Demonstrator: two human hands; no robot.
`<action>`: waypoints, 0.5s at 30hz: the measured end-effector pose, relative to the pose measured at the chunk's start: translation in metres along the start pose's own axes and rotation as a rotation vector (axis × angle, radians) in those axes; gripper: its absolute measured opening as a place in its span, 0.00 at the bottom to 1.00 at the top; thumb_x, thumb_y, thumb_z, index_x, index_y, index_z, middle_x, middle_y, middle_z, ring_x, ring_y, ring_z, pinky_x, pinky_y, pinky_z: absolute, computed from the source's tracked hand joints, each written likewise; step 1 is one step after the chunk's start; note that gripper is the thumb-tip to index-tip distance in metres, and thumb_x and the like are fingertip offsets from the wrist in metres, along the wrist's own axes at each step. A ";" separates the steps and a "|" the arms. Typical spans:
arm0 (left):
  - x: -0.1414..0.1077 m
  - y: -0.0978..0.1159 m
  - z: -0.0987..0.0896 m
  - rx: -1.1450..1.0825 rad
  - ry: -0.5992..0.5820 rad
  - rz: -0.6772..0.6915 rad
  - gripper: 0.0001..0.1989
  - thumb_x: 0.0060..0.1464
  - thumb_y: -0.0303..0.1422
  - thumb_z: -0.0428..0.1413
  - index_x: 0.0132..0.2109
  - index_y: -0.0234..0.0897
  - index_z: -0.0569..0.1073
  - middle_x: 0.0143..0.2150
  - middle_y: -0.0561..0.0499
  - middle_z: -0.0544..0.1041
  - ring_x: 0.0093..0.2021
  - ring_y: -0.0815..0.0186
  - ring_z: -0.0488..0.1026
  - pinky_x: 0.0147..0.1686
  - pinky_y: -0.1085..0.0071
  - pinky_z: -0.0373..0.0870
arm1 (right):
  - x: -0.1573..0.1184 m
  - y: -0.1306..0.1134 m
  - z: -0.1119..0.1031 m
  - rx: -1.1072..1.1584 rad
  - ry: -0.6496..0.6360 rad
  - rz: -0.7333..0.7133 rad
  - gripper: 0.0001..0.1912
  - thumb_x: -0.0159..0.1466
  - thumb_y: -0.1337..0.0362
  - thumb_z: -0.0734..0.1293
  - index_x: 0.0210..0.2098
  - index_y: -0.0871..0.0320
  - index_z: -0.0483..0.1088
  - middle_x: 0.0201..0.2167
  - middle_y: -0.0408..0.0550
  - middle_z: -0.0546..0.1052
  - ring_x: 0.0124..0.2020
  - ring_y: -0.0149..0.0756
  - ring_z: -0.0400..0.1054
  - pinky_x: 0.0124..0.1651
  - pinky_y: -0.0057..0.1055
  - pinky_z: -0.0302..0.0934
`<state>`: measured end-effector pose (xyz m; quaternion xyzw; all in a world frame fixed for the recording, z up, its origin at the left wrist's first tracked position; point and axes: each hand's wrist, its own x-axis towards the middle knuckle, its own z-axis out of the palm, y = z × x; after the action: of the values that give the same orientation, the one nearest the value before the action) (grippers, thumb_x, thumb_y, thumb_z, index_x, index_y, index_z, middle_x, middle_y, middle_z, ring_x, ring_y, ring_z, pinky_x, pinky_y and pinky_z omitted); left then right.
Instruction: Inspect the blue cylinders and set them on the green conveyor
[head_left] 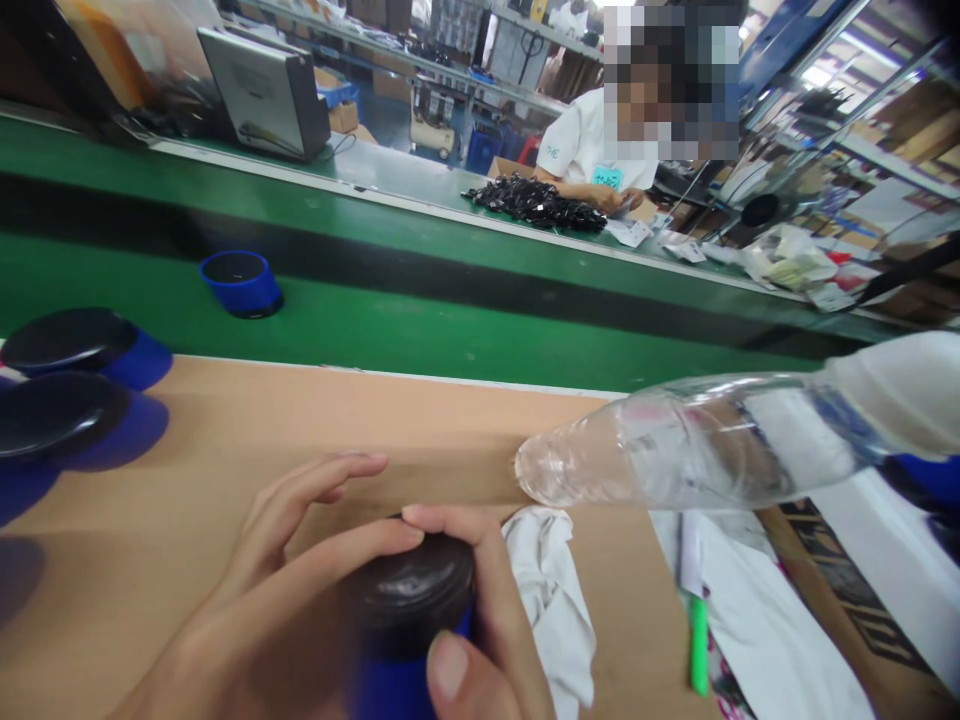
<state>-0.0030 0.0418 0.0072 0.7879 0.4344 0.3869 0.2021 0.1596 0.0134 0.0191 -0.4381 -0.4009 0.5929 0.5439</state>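
Close in front of me, a round blue-and-black speaker [420, 580] stands between my hands, its glossy black end facing up. My right hand [495, 620] is wrapped round its right side, index fingertip on the top rim and thumb across the front. From the left, my left hand [277, 590] holds it too, index finger laid along the top edge and other fingers stretched beyond; its thumb is hidden. A crumpled white cloth [551, 600] lies just right of my right hand. Blur softens the speaker's lower left part.
Several similar speakers [67, 420] stand at the left edge, and one more [240, 283] sits on the green belt [390, 310]. A clear plastic bottle [675, 440] slants in from the right, above a green-and-white pen [697, 630]. Across the belt a person [585, 150] works by black parts [532, 200].
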 end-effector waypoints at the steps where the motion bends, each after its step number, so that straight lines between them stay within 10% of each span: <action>1: 0.000 0.000 0.000 -0.001 0.004 0.010 0.18 0.65 0.35 0.52 0.60 0.53 0.67 0.70 0.61 0.61 0.68 0.69 0.63 0.69 0.83 0.56 | 0.001 0.002 -0.001 0.004 0.000 0.007 0.24 0.68 0.38 0.68 0.55 0.43 0.75 0.43 0.42 0.79 0.39 0.37 0.70 0.43 0.33 0.61; 11: -0.007 -0.010 -0.004 -0.016 -0.126 0.005 0.20 0.66 0.43 0.47 0.63 0.52 0.62 0.72 0.59 0.54 0.74 0.68 0.51 0.72 0.79 0.45 | 0.015 0.002 0.013 0.499 0.043 0.328 0.22 0.51 0.46 0.80 0.41 0.48 0.80 0.41 0.42 0.78 0.46 0.42 0.69 0.62 0.37 0.56; 15: -0.005 0.001 0.005 -0.046 -0.014 -0.057 0.24 0.69 0.25 0.42 0.63 0.59 0.63 0.71 0.67 0.58 0.70 0.70 0.58 0.69 0.80 0.52 | 0.015 0.002 0.016 0.665 -0.029 0.481 0.22 0.49 0.47 0.79 0.40 0.47 0.81 0.38 0.41 0.81 0.42 0.44 0.73 0.58 0.38 0.61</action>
<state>-0.0001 0.0376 0.0024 0.7730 0.4462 0.3853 0.2344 0.1438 0.0286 0.0210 -0.3114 -0.0811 0.8064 0.4961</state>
